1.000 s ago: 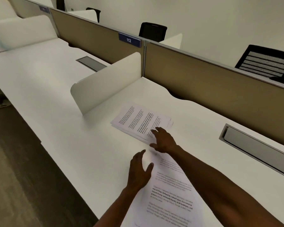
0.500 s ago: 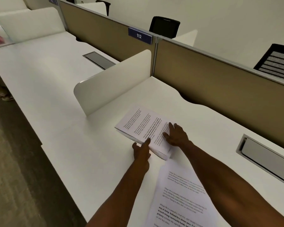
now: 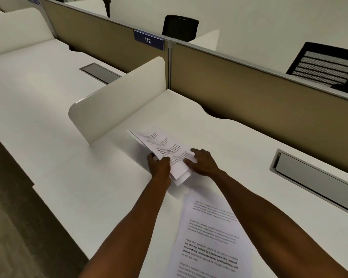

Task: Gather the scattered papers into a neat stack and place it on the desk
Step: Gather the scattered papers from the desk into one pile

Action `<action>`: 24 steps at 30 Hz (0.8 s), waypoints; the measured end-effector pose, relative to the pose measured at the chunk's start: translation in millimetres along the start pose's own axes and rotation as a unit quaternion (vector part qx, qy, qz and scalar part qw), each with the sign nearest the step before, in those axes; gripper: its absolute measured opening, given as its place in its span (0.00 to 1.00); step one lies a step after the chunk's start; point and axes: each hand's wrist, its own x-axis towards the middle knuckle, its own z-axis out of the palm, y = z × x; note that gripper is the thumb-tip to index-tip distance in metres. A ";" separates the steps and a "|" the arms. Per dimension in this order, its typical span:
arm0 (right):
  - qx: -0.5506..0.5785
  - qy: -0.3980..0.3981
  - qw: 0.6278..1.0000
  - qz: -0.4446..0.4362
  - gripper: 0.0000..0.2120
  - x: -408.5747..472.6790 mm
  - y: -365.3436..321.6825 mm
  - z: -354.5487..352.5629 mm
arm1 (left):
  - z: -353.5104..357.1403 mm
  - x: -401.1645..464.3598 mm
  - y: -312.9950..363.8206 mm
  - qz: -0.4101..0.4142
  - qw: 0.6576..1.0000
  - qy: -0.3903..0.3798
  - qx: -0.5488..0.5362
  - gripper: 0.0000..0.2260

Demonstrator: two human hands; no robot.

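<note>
A small bundle of printed white papers (image 3: 161,144) lies on the white desk (image 3: 100,187), its left edge lifted and tilted. My left hand (image 3: 159,164) pinches that bundle's near-left edge, thumb on top. On the right side my right hand (image 3: 204,163) rests on the bundle with fingers spread. A separate printed sheet (image 3: 211,235) lies flat on the desk nearer to me, between my forearms, partly under my right arm.
A low white divider (image 3: 119,99) stands just left of the papers. A tan partition (image 3: 249,93) with a blue "112" label (image 3: 148,40) runs along the back. A grey cable hatch (image 3: 313,177) is set in the desk at right. Black chairs (image 3: 325,65) sit beyond.
My left hand went from flat on the desk to gripping the bundle's left edge, which now lifts and tilts. My right hand slid to the bundle's right side.
</note>
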 end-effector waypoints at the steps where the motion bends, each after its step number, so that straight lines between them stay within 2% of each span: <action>1: 0.060 0.019 0.998 0.007 0.32 -5.1 1.6 -3.2 | 1.4 -2.4 2.4 0.021 1.000 -0.019 0.014 0.21; 4: 0.255 0.051 0.964 0.053 0.32 -25.1 8.4 -22.8 | 5.2 -14.7 14.1 0.038 0.993 -0.110 0.017 0.25; 8: 0.487 -0.033 0.865 0.115 0.37 -68.9 24.7 -60.5 | 1.0 -43.6 29.8 -0.007 0.962 -0.274 0.003 0.24; 10: 0.524 -0.048 0.839 0.140 0.35 -98.8 34.5 -73.0 | -6.1 -60.4 30.2 -0.041 0.943 -0.331 0.008 0.26; 13: 0.541 -0.048 0.819 0.184 0.39 -145.9 48.7 -72.2 | -17.0 -83.2 23.5 -0.066 0.914 -0.400 -0.003 0.28; 16: 0.601 -0.082 0.770 0.201 0.38 -193.7 58.0 -55.0 | -26.1 -104.4 12.9 -0.091 0.884 -0.457 -0.027 0.28; 19: 0.671 -0.087 0.707 0.204 0.34 -233.1 60.9 -38.1 | -35.5 -120.6 -2.8 -0.115 0.858 -0.501 -0.021 0.28; 21: 0.724 -0.058 0.662 0.186 0.28 -252.1 63.3 -33.2 | -43.1 -128.3 -12.5 -0.123 0.858 -0.498 0.014 0.29; 23: 0.740 0.003 0.655 0.152 0.23 -267.6 67.9 -30.0 | -53.6 -132.1 -19.8 -0.115 0.872 -0.467 0.088 0.30; 24: 0.723 0.046 0.673 0.146 0.21 -274.4 71.5 -27.4 | -59.2 -133.3 -22.9 -0.103 0.880 -0.444 0.135 0.29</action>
